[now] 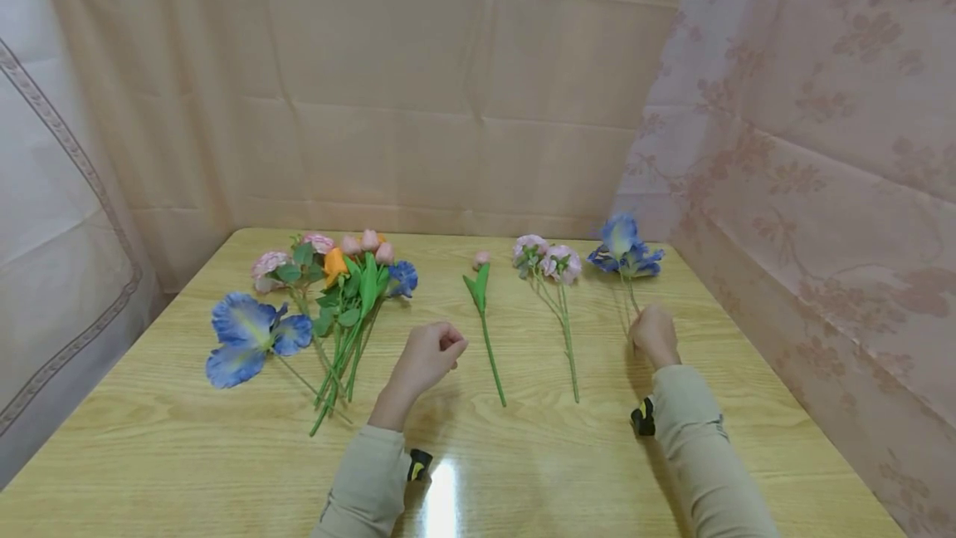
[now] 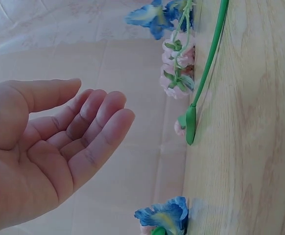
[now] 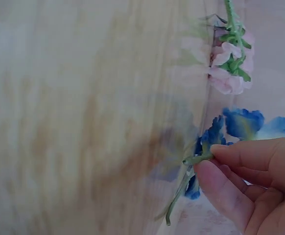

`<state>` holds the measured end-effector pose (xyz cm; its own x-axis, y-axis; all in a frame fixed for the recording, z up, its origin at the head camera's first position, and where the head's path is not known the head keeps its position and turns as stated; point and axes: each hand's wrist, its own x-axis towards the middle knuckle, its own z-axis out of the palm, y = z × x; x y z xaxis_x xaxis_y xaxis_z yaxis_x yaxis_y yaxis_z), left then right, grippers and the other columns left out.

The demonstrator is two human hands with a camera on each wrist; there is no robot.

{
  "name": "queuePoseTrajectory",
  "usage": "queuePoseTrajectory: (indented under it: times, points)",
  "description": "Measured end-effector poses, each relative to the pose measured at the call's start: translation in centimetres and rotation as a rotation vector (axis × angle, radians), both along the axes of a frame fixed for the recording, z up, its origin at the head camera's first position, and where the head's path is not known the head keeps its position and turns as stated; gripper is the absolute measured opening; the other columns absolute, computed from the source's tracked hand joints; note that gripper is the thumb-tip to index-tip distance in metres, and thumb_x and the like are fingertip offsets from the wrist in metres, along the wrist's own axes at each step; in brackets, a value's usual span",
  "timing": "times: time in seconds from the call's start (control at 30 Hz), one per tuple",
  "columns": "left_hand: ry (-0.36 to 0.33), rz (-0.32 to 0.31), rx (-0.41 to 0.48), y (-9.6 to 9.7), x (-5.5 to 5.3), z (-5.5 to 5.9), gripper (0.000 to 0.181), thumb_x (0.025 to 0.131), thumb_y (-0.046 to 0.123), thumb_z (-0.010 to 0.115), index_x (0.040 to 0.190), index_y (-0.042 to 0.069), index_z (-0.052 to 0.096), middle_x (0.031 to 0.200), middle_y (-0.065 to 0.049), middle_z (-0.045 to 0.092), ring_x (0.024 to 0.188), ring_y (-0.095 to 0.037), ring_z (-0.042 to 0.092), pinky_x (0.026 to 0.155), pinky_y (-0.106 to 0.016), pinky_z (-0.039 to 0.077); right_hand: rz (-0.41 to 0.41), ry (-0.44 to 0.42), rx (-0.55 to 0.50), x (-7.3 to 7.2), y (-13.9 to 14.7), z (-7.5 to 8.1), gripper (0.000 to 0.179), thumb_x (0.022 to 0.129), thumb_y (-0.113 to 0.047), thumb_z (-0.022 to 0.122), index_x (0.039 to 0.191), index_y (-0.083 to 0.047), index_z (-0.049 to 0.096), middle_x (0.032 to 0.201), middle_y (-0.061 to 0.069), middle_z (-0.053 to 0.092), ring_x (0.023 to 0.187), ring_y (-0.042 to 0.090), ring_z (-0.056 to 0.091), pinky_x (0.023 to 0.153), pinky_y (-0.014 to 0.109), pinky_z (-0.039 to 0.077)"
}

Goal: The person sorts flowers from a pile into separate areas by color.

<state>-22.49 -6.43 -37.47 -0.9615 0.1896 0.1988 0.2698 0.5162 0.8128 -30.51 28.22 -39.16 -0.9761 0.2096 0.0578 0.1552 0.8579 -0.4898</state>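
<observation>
At the right of the table in the head view, my right hand (image 1: pixel 655 337) pinches the green stem (image 3: pixel 199 159) of an artificial blue iris (image 1: pixel 626 251) between thumb and fingers. A second thin stem (image 3: pixel 174 198) shows just below the pinch in the right wrist view. My left hand (image 1: pixel 427 355) hovers above the table, its fingers loosely curved and holding nothing. Nearest to it on its right lies a single pink tulip (image 1: pixel 481 289) with a green stem. Two pale pink flowers (image 1: pixel 560 264) lie between the tulip and my right hand.
Left of my left hand lies a pile of artificial flowers: several pink tulips (image 1: pixel 369 243), an orange flower (image 1: pixel 334 265), pink blooms (image 1: pixel 269 266) and a large blue iris (image 1: pixel 242 335). Curtains (image 1: pixel 448 106) hang behind and beside the wooden table (image 1: pixel 523 471).
</observation>
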Motion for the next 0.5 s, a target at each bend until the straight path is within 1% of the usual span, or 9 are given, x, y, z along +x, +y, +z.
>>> queuePoseTrajectory:
  times: [0.07,0.17,0.37,0.5]
  points:
    - [-0.001,0.002,0.003,0.01,-0.01,0.01,0.01,0.087,0.007,0.057,0.085,-0.001,0.062,0.069,-0.01,0.058,0.056,-0.012,0.054,0.05,-0.025,0.044,-0.007,-0.036,-0.008,-0.12,0.07,-0.2,0.02,0.064,0.011,0.05,0.05,-0.003,0.051,0.047,0.005,0.051,0.041,0.019,0.052,0.038,0.028,0.041]
    - [0.007,-0.002,0.003,0.01,0.03,-0.03,0.009,0.087,0.006,0.057,0.084,-0.001,0.062,0.068,-0.01,0.057,0.056,-0.012,0.054,0.05,-0.025,0.044,-0.009,-0.073,0.009,-0.38,0.21,-0.48,0.017,0.061,0.012,0.051,0.052,-0.003,0.05,0.047,0.006,0.052,0.038,0.017,0.052,0.036,0.026,0.041]
    - [0.017,-0.007,-0.002,0.03,0.07,0.05,0.008,0.086,0.006,0.058,0.083,0.0,0.062,0.068,-0.012,0.058,0.056,-0.014,0.055,0.051,-0.025,0.044,0.008,-0.085,0.056,-0.66,0.32,-0.67,0.016,0.055,0.014,0.05,0.049,0.0,0.051,0.043,0.006,0.05,0.034,0.014,0.048,0.033,0.023,0.039]
    - [0.016,-0.01,-0.014,0.0,0.06,-0.04,0.008,0.086,0.006,0.058,0.083,0.0,0.062,0.066,-0.008,0.057,0.055,-0.013,0.054,0.05,-0.025,0.044,0.013,-0.091,0.054,-0.57,0.25,-0.65,0.015,0.055,0.014,0.05,0.047,0.0,0.051,0.042,0.007,0.049,0.033,0.013,0.046,0.033,0.022,0.039]
